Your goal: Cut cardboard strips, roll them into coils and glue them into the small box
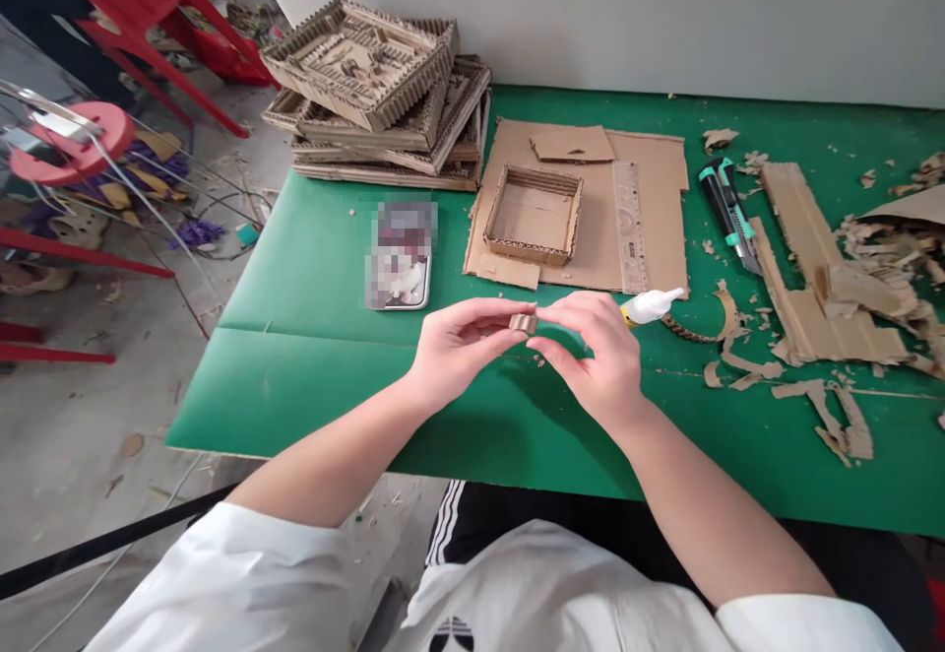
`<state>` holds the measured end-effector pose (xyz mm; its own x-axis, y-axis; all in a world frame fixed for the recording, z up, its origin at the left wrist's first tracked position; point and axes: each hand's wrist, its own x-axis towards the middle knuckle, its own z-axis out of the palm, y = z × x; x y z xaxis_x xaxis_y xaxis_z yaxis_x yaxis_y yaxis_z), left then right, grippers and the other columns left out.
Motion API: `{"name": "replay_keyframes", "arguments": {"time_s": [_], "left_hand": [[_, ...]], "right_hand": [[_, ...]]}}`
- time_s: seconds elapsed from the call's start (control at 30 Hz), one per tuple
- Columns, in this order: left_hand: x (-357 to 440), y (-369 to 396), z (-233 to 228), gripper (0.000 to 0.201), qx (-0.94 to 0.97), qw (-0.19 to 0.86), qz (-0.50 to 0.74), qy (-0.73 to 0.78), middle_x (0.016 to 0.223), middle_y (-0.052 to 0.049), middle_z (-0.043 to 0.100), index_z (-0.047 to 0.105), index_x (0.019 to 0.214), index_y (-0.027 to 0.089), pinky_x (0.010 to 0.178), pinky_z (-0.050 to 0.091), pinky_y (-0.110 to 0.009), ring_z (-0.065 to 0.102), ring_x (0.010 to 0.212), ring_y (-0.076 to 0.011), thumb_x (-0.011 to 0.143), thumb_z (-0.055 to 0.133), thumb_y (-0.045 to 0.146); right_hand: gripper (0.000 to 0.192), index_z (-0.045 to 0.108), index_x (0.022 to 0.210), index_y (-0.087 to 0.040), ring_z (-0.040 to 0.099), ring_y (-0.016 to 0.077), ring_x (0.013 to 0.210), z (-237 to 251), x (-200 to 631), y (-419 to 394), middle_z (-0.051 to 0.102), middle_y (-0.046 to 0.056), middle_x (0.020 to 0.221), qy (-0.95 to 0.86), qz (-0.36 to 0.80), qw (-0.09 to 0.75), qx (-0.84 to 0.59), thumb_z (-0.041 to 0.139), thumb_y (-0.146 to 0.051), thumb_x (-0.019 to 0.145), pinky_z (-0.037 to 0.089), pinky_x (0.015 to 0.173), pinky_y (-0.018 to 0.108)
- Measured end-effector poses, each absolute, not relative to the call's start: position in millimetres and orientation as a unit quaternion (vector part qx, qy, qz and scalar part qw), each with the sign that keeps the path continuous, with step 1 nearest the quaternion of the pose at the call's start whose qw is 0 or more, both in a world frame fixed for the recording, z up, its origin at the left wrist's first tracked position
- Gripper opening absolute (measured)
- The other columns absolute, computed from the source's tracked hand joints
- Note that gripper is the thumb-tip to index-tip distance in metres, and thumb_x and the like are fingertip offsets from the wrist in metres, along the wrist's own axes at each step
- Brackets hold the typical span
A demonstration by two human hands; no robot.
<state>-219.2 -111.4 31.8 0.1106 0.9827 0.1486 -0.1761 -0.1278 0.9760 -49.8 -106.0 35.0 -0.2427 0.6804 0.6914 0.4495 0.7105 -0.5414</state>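
Note:
Between my two hands, above the green table, is a small piece of corrugated cardboard. My left hand pinches it between thumb and fingers. From the other side, my right hand closes thumb and fingertips at its edge. Just beyond my hands, a square cardboard box frame rests on a flat cardboard sheet. A clear ruler lies on that sheet to the right. Next to my right hand lies a white-tipped glue bottle, partly hidden by the fingers.
Stacked cardboard trays stand at the back left of the green table. A phone lies in front of them. To the right are a green-and-black utility knife, cardboard strips and torn scraps. A red stool stands beside the table.

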Motion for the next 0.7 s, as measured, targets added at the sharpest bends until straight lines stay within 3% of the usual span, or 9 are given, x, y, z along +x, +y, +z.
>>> {"name": "replay_keyframes", "arguments": {"time_s": [0.17, 0.4, 0.5, 0.6, 0.7], "left_hand": [[-218.8, -113.3, 32.8, 0.023, 0.528, 0.535, 0.546, 0.371, 0.095, -0.004, 0.075, 0.074, 0.094, 0.022, 0.074, 0.062, -0.024, 0.072, 0.084, -0.0172, 0.071, 0.075, 0.015], [-221.8, -112.9, 32.7, 0.024, 0.516, 0.557, 0.509, 0.404, 0.084, -0.002, 0.075, 0.074, 0.094, 0.022, 0.07, 0.063, -0.028, 0.072, 0.075, -0.0171, 0.07, 0.077, 0.023], [-222.9, -110.9, 33.4, 0.023, 0.517, 0.571, 0.5, 0.396, 0.089, -0.004, 0.075, 0.075, 0.092, 0.021, 0.068, 0.064, -0.029, 0.072, 0.075, -0.0188, 0.071, 0.077, 0.029], [-223.0, -110.2, 33.6, 0.017, 0.529, 0.546, 0.513, 0.399, 0.094, -0.005, 0.075, 0.075, 0.087, 0.02, 0.069, 0.064, -0.028, 0.072, 0.08, -0.0196, 0.073, 0.075, 0.029], [-223.7, -111.8, 32.1, 0.023, 0.551, 0.492, 0.54, 0.403, 0.095, -0.005, 0.075, 0.072, 0.093, 0.019, 0.072, 0.063, -0.026, 0.072, 0.085, -0.0192, 0.071, 0.077, 0.024]], "right_hand": [[0.02, 0.06, 0.099, -0.022, 0.061, 0.0167, 0.084, 35.1, -49.8, -106.6, 0.068, 0.003, 0.086, -0.781, 0.116, 0.497, -0.361, 0.065, -0.022, 0.08, 0.054, 0.074, 0.034], [0.018, 0.061, 0.098, -0.024, 0.062, 0.0163, 0.083, 37.5, -50.2, -107.5, 0.068, 0.003, 0.086, -0.781, 0.122, 0.495, -0.362, 0.063, -0.019, 0.082, 0.053, 0.073, 0.034], [0.017, 0.062, 0.098, -0.024, 0.062, 0.016, 0.083, 36.9, -50.2, -107.6, 0.068, 0.003, 0.086, -0.779, 0.12, 0.492, -0.37, 0.061, -0.017, 0.082, 0.054, 0.072, 0.034], [0.02, 0.063, 0.098, -0.025, 0.062, 0.0158, 0.085, 35.9, -50.0, -108.0, 0.068, 0.002, 0.088, -0.78, 0.119, 0.487, -0.375, 0.06, -0.015, 0.082, 0.054, 0.073, 0.034], [0.028, 0.06, 0.106, -0.025, 0.062, 0.0158, 0.09, 36.2, -49.4, -108.4, 0.068, 0.003, 0.094, -0.779, 0.155, 0.478, -0.375, 0.061, -0.013, 0.081, 0.053, 0.078, 0.034]]}}
